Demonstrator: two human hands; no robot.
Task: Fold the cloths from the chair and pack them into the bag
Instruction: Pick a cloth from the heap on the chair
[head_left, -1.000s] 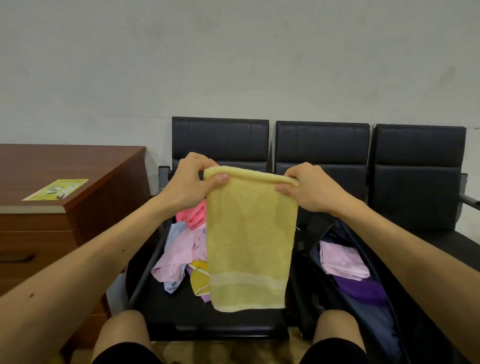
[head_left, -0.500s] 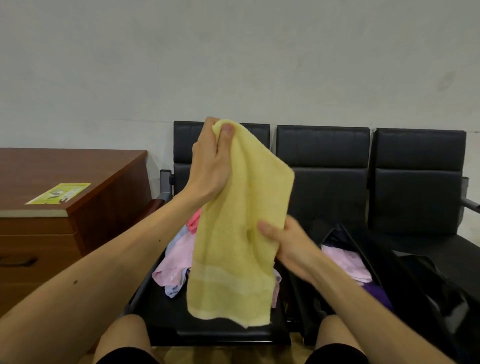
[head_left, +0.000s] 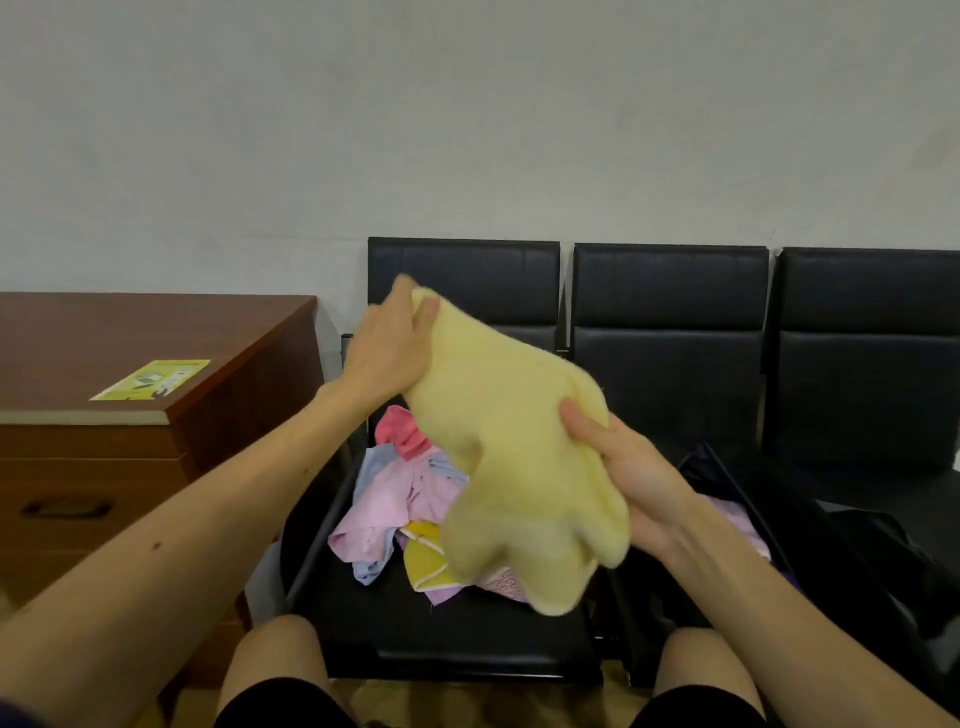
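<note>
Pale wall behind, row of black chairs (head_left: 670, 332) in front. Held up above the left seat: yellow towel (head_left: 519, 441), blurred. Left hand (head_left: 389, 348) pinching its top corner, fingers (head_left: 405, 291) pressed together; right hand (head_left: 639, 478) gripping its middle, thumb on front. Below, heap of loose cloths (head_left: 395, 504); open dark bag (head_left: 727, 473) on the next seat.

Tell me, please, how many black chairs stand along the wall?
3: the left chair holds the loose cloth pile, the middle chair stands behind the bag, and the right chair is cut by the frame edge; more may be hidden beyond it.
</note>
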